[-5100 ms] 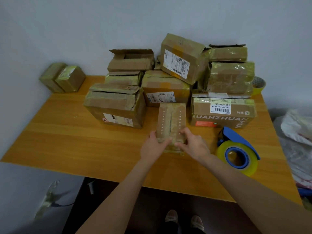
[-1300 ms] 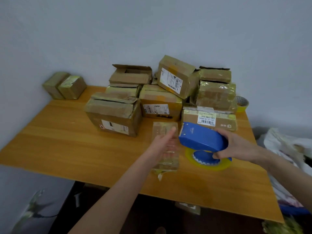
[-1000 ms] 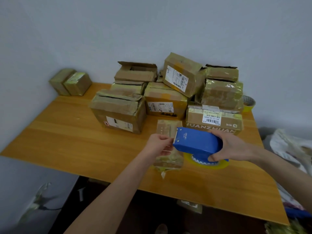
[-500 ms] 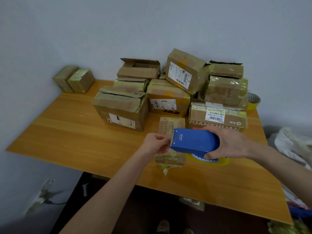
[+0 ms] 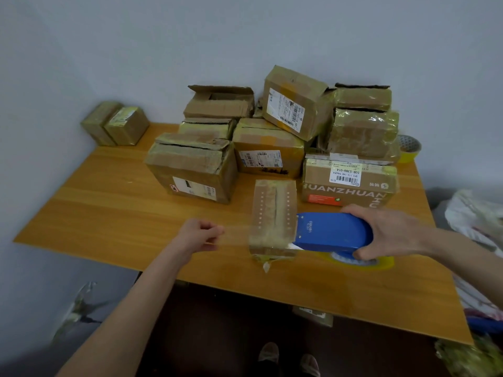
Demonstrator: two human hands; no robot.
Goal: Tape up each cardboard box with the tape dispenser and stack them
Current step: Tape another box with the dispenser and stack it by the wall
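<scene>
A small narrow cardboard box (image 5: 273, 210) lies on the wooden table (image 5: 114, 213), its long side running away from me. My right hand (image 5: 386, 232) grips the blue tape dispenser (image 5: 333, 232) with its yellow tape roll (image 5: 362, 261), held at the box's right side, front edge over the box's near end. My left hand (image 5: 200, 235) pinches the end of a clear tape strip (image 5: 235, 236), stretched from the dispenser leftward across the box's near end.
A pile of several cardboard boxes (image 5: 272, 137) fills the back of the table. Two small taped boxes (image 5: 115, 123) stand at the far left corner. A spare tape roll (image 5: 408, 148) sits at the back right. Bags (image 5: 479, 221) lie right of the table.
My left hand has moved left, away from the dispenser, pulling out a length of clear tape over the box. The dispenser stays at the box's right side.
</scene>
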